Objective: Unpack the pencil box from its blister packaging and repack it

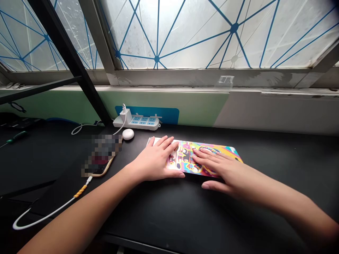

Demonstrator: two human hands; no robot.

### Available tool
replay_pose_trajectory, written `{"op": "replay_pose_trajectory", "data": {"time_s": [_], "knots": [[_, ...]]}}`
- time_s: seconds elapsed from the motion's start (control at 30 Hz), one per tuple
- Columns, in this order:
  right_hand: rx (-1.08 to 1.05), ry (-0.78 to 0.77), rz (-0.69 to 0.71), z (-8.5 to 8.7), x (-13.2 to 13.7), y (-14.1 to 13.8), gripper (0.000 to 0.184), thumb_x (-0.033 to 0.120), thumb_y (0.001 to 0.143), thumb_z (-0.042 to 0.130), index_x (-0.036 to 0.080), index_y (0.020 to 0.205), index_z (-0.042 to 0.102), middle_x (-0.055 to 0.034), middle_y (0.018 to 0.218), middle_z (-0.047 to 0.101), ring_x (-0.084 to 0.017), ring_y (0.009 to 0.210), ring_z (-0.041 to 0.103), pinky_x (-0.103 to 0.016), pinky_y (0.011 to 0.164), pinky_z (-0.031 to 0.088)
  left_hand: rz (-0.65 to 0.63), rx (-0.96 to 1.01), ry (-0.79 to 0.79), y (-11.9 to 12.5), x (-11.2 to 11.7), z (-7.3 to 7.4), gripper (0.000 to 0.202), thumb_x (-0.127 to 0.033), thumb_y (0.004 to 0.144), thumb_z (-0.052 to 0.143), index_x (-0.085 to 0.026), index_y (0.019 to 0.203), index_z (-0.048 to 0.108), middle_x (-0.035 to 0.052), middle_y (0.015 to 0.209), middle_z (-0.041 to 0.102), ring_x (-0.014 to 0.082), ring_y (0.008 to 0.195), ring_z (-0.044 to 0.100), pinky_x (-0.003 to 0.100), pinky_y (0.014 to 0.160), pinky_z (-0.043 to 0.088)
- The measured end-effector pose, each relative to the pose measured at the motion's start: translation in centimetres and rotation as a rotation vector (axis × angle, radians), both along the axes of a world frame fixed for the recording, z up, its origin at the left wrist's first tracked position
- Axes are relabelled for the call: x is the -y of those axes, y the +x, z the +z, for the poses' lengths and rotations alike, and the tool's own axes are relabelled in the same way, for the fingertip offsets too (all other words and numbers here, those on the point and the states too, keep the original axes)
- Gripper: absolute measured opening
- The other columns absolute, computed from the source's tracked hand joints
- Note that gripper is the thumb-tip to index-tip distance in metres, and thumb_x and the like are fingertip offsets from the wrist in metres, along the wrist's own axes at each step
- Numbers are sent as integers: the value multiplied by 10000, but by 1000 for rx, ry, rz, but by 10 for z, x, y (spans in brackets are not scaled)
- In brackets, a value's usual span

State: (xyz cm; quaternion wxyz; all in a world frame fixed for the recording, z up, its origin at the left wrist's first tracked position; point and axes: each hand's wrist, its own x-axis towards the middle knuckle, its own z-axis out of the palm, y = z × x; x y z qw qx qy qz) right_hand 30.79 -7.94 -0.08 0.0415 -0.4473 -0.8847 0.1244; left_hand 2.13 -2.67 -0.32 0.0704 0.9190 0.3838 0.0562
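Note:
A flat, brightly printed booklet or folder (189, 158) with cartoon pictures lies on the black desk (164, 218); its exact kind is hard to make out. My left hand (159, 158) rests flat over its white left part, fingers stretched out and the thumb along the near edge. Across the colourful right part lies my right hand (219, 167), fingers extended, its thumb just off the near edge. Neither hand grips anything. Both palms hide much of the printed cover.
Left of my hands lies a phone (106, 158), its screen blurred out, with a white charging cable (50, 213) attached. A small round white case (128, 134) sits near a power strip (140, 121) by the wall. A black metal post (71, 60) rises at the left, and a green-handled tool (17, 137) lies farther left.

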Motion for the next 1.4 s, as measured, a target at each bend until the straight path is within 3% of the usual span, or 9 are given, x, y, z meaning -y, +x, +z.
{"op": "replay_pose_trajectory", "data": {"time_s": [0.13,0.3,0.4,0.53,0.67,0.87,1.0,1.13,1.4], "knots": [[16,-62,-64,14,-4,26,592,617,914,591,304,1417,600,-33,1526,506,-350,1409,458,-499,1126,450,-5,8,-13,1,0,-2,1075,-919,788,407,-204,1586,311,132,1665,254,369,1533,220,625,1207,165],[34,255,-55,11,-2,12,402,527,969,547,239,1144,766,-98,1239,738,-344,1197,659,-523,1007,535,-25,33,23,3,3,-5,1032,-896,812,412,-205,1575,330,159,1654,278,377,1520,256,629,1193,181],[43,403,-30,-4,2,-18,539,546,943,593,201,1355,635,-148,1444,597,-367,1321,559,-570,1039,496,-25,44,46,3,4,-6,1027,-886,823,408,-191,1575,326,179,1647,288,390,1512,270,647,1172,207],[56,327,11,-18,9,-37,830,588,900,638,193,1573,355,-144,1613,367,-369,1492,311,-585,1126,415,-7,36,34,3,3,-5,1035,-890,819,405,-195,1581,312,172,1647,288,385,1521,253,642,1182,190],[70,237,-10,-4,10,-5,647,584,943,574,253,1495,502,-98,1537,497,-340,1406,471,-532,1090,479,-22,31,-22,3,2,-1,1079,-902,792,437,-202,1596,271,147,1659,267,363,1529,241,624,1206,169],[93,179,-77,21,-3,40,361,554,976,538,303,1055,786,-28,1148,777,-300,1043,736,-423,803,631,-24,27,-39,2,1,1,1044,-890,792,469,-226,1582,309,127,1663,266,351,1536,226,624,1217,145],[45,399,-50,7,-2,7,590,603,925,594,216,1370,626,-149,1425,613,-366,1286,591,-570,1010,522,-31,24,-8,1,1,-2,1005,-874,811,465,-217,1563,354,139,1658,277,361,1530,239,630,1207,164],[47,329,49,-17,1,-20,853,599,897,638,218,1590,318,-155,1612,361,-369,1481,330,-598,1137,397,-26,20,3,-4,-7,-4,1016,-882,802,462,-229,1571,343,138,1659,271,357,1532,235,631,1206,163],[8,235,-32,-12,-10,17,615,194,976,486,318,1566,366,-58,1617,377,-284,1475,359,-521,1140,435,28,8,-112,-31,-36,2,786,-761,943,374,-288,1571,353,98,1670,246,321,1546,207,616,1220,118]]}}
